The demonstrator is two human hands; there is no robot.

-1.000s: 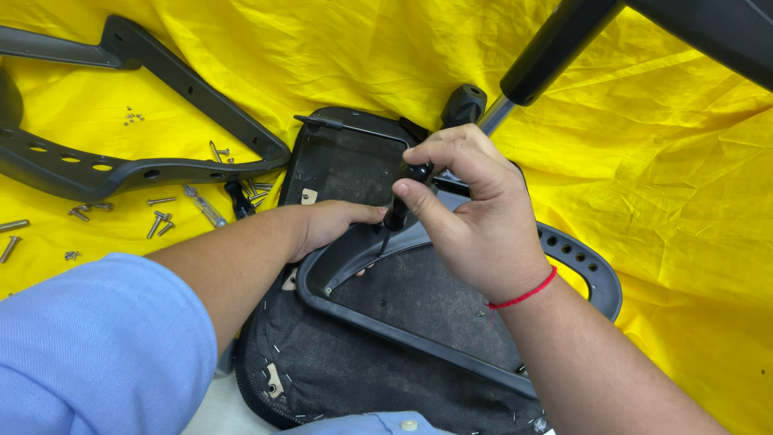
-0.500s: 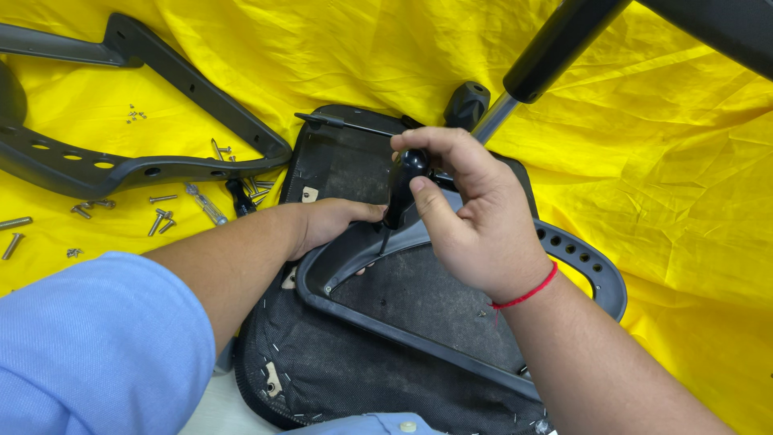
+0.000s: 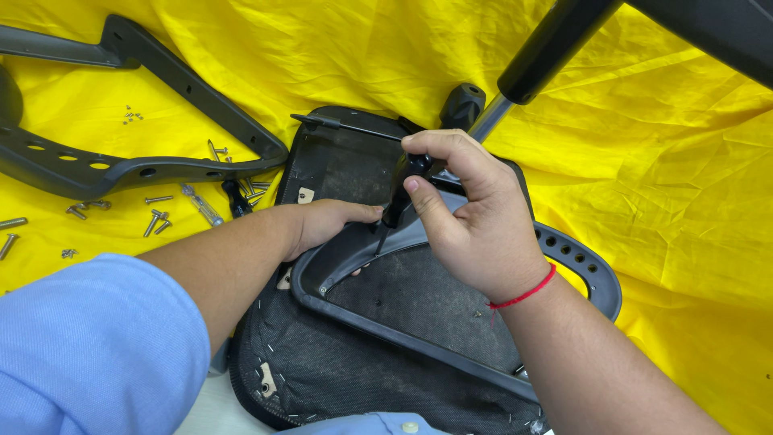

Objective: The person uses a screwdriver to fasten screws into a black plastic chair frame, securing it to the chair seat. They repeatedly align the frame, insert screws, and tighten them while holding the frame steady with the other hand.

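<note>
Since the earlier frames the right hand (image 3: 475, 217) has risen slightly and turned on the black screwdriver (image 3: 400, 193), whose handle now stands more upright; the left hand (image 3: 330, 224) has stayed put. Right fingers are clamped round the handle, thumb pressed to its side; the tip meets the grey plastic armrest frame (image 3: 419, 338) at its upper-left bend. Left fingers, together and curled, press that frame down onto the upturned black seat base (image 3: 322, 362), which lies mid-cloth on the yellow sheet (image 3: 660, 177). Judging by this, a screw is being driven at that bend; next likely calls for steady downward pressure while twisting, keeping the tip seated. Loose screws (image 3: 157, 221) lie near the sheet's left edge, below a second armrest frame (image 3: 121, 169).
</note>
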